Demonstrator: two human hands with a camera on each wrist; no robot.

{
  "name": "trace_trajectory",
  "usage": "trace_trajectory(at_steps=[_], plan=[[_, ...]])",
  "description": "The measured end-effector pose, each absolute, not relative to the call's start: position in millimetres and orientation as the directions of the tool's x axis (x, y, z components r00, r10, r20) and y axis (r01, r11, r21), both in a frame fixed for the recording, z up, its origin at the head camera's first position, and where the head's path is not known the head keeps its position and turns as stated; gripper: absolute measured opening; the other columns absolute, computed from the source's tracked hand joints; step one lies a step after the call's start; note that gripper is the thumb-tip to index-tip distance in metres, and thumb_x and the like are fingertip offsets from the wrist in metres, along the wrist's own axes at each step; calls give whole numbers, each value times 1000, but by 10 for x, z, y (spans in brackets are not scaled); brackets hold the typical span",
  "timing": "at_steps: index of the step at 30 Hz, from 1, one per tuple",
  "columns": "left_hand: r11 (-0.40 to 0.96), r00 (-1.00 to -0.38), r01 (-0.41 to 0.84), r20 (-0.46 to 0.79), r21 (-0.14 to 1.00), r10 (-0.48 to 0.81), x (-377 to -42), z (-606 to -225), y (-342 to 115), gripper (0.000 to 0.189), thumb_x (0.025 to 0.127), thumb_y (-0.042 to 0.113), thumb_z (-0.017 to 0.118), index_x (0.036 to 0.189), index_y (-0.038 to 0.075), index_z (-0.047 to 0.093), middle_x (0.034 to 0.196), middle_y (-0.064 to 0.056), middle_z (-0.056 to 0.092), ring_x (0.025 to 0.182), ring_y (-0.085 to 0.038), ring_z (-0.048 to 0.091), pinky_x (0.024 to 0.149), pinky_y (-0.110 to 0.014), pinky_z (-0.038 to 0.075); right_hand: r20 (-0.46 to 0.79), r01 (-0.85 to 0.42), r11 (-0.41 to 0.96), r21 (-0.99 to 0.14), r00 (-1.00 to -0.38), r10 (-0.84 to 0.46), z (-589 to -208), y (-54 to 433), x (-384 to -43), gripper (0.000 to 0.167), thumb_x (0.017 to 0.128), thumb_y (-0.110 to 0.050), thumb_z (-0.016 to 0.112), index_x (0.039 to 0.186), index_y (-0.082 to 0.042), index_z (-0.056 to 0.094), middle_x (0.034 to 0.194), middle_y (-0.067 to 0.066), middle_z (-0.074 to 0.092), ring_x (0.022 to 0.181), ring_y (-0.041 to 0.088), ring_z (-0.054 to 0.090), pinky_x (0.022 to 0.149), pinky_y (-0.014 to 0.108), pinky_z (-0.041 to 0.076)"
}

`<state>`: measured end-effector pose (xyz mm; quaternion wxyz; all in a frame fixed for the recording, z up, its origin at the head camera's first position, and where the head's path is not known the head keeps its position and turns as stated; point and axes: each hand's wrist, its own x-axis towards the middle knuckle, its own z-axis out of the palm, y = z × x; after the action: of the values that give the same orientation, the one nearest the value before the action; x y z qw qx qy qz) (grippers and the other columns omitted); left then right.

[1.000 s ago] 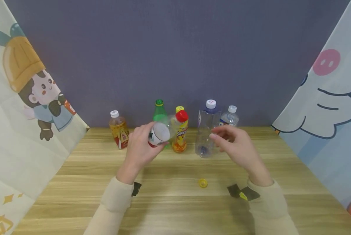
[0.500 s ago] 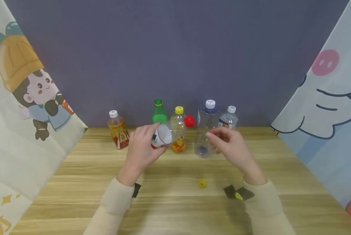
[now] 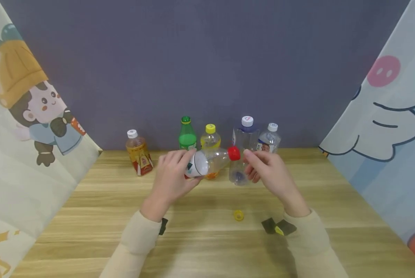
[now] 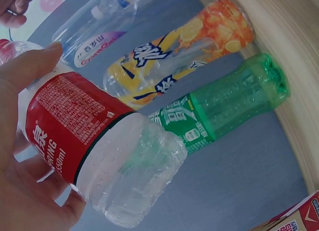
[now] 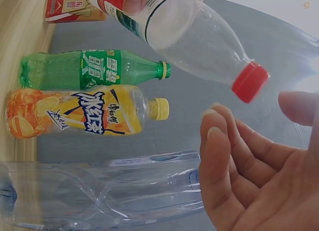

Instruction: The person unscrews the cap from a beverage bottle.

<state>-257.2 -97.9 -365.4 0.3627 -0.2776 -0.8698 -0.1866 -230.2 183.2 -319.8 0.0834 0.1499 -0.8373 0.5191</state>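
My left hand (image 3: pixel 170 175) grips a clear plastic water bottle (image 3: pixel 215 160) with a red and white label, lifted off the table. The bottle lies nearly on its side, its red cap (image 3: pixel 233 153) pointing right. Beside that cap is my right hand (image 3: pixel 271 175). In the right wrist view, thumb and bent fingers (image 5: pixel 217 141) stand apart around the space just past the red cap (image 5: pixel 250 81), with a gap to it. The left wrist view shows the bottle's red label (image 4: pixel 75 119) under my thumb and its base facing the camera.
Behind stand a green bottle (image 3: pixel 188 137), a yellow-capped tea bottle (image 3: pixel 210 135), a large clear bottle (image 3: pixel 246 135) and a white-capped bottle (image 3: pixel 269 139). An amber drink bottle (image 3: pixel 139 154) stands at left. A small yellow cap (image 3: pixel 238 215) lies on the wooden table (image 3: pixel 207 251).
The water bottle in my left hand has swung its red cap right and down, towards my right hand. My right hand has shifted slightly left, closer to the cap.
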Motion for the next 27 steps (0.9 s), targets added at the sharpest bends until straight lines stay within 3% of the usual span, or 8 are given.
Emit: trace_trajectory(at_steps=[9, 15, 27], plan=[[758, -536, 649, 743, 59, 401, -2524, -3654, -925, 78, 63, 32, 98, 130, 11, 63, 117, -11, 68, 104, -31, 60, 80, -47, 45, 286, -316, 443, -839, -949, -135, -3185, 1807, -2276, 50, 105, -41, 53, 84, 1, 67, 69, 10, 64, 60, 24, 61, 57, 34, 55], [771, -505, 636, 741, -27, 443, -2537, -3687, -891, 79, 63, 35, 97, 129, 9, 63, 116, -11, 68, 104, -31, 59, 79, -45, 46, 257, -276, 464, -842, -961, -105, -3196, 1796, -2264, 54, 103, -48, 55, 74, -3, 60, 53, 6, 50, 46, 20, 49, 44, 31, 41], [768, -473, 637, 755, -62, 453, -2503, -3667, -891, 80, 63, 36, 97, 130, 8, 62, 113, -10, 67, 101, -30, 59, 79, -44, 45, 225, -242, 507, -827, -970, -96, -3208, 1743, -2272, 56, 101, -54, 55, 74, -5, 60, 53, 3, 48, 45, 16, 45, 43, 30, 37]])
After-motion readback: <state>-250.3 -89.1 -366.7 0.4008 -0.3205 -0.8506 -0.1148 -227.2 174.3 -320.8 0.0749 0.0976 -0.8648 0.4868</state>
